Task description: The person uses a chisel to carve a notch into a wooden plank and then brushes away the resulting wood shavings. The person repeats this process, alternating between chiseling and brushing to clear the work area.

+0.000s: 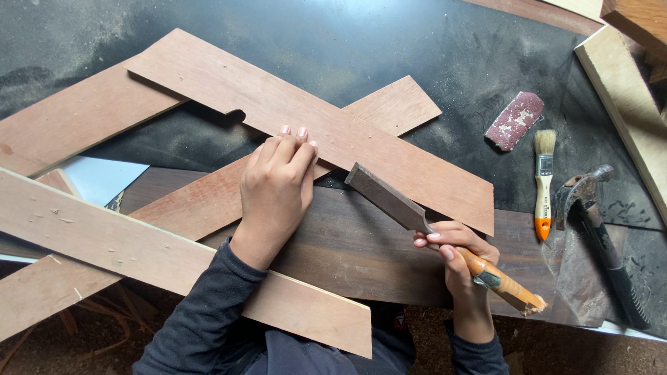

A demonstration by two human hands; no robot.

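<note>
Workbench [389, 42]: dark, dusty top filling the view, with sawdust streaks. It bears everything listed below.

Long board [389, 149]: reddish-brown plank running diagonally from upper left to lower right, with a small notch cut in its lower edge near the left end. It lies on top of the crossing board.

Crossing board [389, 107]: similar reddish plank, slanting from lower left up to the right, passing under the long board.

Pale plank [139, 257]: lighter wood, lying across the lower left, partly covering the person's left sleeve.

Dark board [361, 257]: brown plank flat on the bench under the others, near the front edge.

Pale beam [625, 97]: light wood along the right edge.

Left hand [276, 187]: laid flat, fingers pressed together, fingertips on the long board's lower edge where it crosses the other board. It presses down and grasps nothing.

Right hand [455, 260]: fingers curled tight around the chisel's handle, over the dark board.

Chisel [417, 212]: flat steel blade with an orange wooden handle, frayed at its butt. It lies at a slant, its blade tip at the lower edge of the long board, just beside the left hand.

Hammer [597, 229]: dark claw hammer lying at the right, just beside the brush.

Brush [542, 184]: small paintbrush, pale bristles, white handle with orange tip.

Sandpaper block [514, 119]: reddish, speckled, above the brush.
</note>
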